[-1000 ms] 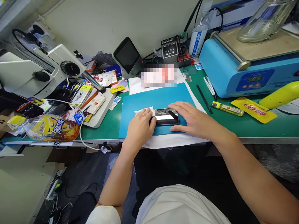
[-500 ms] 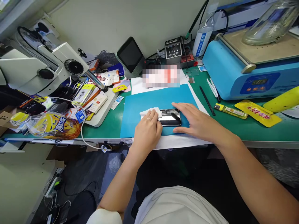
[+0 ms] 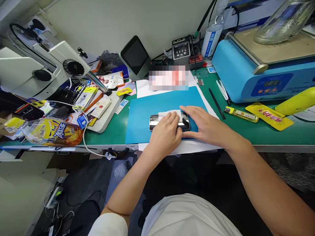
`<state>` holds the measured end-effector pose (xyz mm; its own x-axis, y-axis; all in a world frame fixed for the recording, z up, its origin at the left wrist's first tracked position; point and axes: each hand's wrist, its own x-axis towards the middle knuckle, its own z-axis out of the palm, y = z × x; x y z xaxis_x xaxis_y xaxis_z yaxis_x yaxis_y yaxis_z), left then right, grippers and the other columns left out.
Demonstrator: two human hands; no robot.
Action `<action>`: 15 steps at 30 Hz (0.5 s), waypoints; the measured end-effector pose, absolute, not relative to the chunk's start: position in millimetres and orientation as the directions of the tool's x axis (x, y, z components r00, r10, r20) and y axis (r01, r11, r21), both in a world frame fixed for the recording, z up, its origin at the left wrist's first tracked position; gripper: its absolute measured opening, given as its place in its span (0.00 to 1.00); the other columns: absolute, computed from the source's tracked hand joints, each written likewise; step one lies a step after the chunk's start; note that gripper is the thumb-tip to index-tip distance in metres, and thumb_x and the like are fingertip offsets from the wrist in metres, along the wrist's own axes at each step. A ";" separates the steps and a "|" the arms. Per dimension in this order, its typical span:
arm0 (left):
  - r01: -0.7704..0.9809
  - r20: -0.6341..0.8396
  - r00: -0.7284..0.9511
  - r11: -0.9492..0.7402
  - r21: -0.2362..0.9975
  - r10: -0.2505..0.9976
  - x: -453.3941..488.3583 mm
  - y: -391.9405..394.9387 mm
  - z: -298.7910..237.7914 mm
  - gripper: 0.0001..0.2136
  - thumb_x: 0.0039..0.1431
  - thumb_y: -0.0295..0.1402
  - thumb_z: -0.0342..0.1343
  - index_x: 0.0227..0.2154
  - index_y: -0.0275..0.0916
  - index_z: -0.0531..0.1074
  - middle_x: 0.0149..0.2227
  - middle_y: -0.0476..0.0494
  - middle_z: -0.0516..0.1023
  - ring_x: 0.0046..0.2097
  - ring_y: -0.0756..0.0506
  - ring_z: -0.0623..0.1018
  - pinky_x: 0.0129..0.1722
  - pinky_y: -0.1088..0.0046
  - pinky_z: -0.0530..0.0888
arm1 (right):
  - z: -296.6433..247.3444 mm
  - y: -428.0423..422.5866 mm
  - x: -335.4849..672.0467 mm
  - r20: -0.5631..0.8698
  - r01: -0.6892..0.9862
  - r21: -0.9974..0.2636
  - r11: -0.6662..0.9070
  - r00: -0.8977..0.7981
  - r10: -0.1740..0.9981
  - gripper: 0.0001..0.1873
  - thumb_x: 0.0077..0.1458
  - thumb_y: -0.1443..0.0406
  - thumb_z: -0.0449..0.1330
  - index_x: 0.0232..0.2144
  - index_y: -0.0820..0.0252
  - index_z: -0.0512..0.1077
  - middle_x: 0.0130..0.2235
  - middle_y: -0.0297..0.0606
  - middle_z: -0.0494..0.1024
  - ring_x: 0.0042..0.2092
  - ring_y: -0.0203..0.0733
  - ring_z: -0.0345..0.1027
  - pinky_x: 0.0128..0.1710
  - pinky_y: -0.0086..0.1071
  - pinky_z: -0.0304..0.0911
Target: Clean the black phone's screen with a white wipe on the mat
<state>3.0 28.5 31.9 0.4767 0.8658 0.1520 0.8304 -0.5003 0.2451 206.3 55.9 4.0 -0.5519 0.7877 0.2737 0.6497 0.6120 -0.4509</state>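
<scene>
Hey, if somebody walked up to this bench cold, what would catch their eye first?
Probably the two hands at the middle of the bench: the left hand presses a white wipe onto a glossy black phone lying on a blue mat, and the right hand rests at the phone's right end. Next, the big blue machine at the back right and the white microscope at the left.

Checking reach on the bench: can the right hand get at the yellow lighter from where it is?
Probably yes. The right hand rests beside the phone, and the green mat between it and the yellow lighter looks bare apart from a thin black tool.
</scene>
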 end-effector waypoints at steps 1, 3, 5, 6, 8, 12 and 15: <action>0.814 0.141 0.513 -0.532 0.234 0.847 7.9 33.8 33.0 0.19 0.72 0.27 0.45 0.61 0.29 0.69 0.68 0.31 0.69 0.72 0.38 0.66 0.71 0.61 0.65 | 4.2 55.8 206.2 0.273 0.648 -0.457 0.609 -0.550 0.789 0.48 0.61 0.42 0.58 0.72 0.62 0.55 0.67 0.57 0.68 0.68 0.65 0.61 0.63 0.58 0.65; 0.781 0.129 0.573 -0.587 0.213 0.809 13.7 39.5 34.3 0.20 0.72 0.27 0.44 0.61 0.26 0.69 0.68 0.31 0.69 0.71 0.39 0.66 0.71 0.64 0.63 | 4.3 55.8 206.1 0.271 0.647 -0.463 0.605 -0.547 0.792 0.47 0.62 0.43 0.58 0.73 0.62 0.54 0.67 0.57 0.68 0.68 0.65 0.62 0.63 0.58 0.66; 0.766 0.137 0.594 -0.609 0.206 0.793 12.6 36.8 33.5 0.20 0.73 0.28 0.44 0.62 0.26 0.68 0.68 0.32 0.69 0.72 0.39 0.65 0.72 0.63 0.63 | 4.2 56.0 206.0 0.271 0.655 -0.458 0.601 -0.541 0.796 0.48 0.62 0.43 0.58 0.73 0.61 0.53 0.68 0.57 0.67 0.68 0.65 0.61 0.62 0.59 0.66; 0.769 0.148 0.586 -0.604 0.210 0.797 9.5 32.0 32.3 0.21 0.74 0.28 0.43 0.63 0.26 0.68 0.69 0.32 0.68 0.72 0.39 0.65 0.72 0.62 0.63 | 4.2 56.0 206.0 0.271 0.660 -0.453 0.600 -0.539 0.798 0.49 0.61 0.41 0.59 0.73 0.60 0.53 0.68 0.56 0.67 0.68 0.65 0.61 0.63 0.59 0.65; 0.789 0.170 0.542 -0.568 0.232 0.823 -0.2 17.2 28.7 0.21 0.74 0.29 0.43 0.64 0.27 0.67 0.69 0.32 0.67 0.72 0.38 0.65 0.72 0.59 0.63 | 4.4 55.9 205.9 0.273 0.664 -0.442 0.603 -0.541 0.796 0.51 0.59 0.38 0.58 0.73 0.59 0.52 0.69 0.56 0.66 0.69 0.66 0.60 0.63 0.59 0.65; 0.813 0.195 0.477 -0.514 0.273 0.857 -20.5 -12.4 23.6 0.22 0.73 0.28 0.42 0.65 0.28 0.67 0.70 0.31 0.66 0.73 0.39 0.63 0.72 0.57 0.62 | 5.6 54.9 205.8 0.273 0.664 -0.427 0.614 -0.552 0.788 0.54 0.57 0.36 0.58 0.73 0.60 0.52 0.69 0.56 0.66 0.69 0.65 0.60 0.63 0.58 0.65; 0.800 0.170 0.497 -0.526 0.290 0.851 -23.3 -13.8 24.6 0.22 0.73 0.28 0.43 0.65 0.28 0.67 0.70 0.32 0.65 0.73 0.38 0.61 0.72 0.55 0.62 | 6.0 54.4 205.7 0.281 0.662 -0.422 0.620 -0.554 0.783 0.55 0.56 0.35 0.58 0.73 0.59 0.51 0.69 0.55 0.66 0.69 0.65 0.60 0.64 0.56 0.65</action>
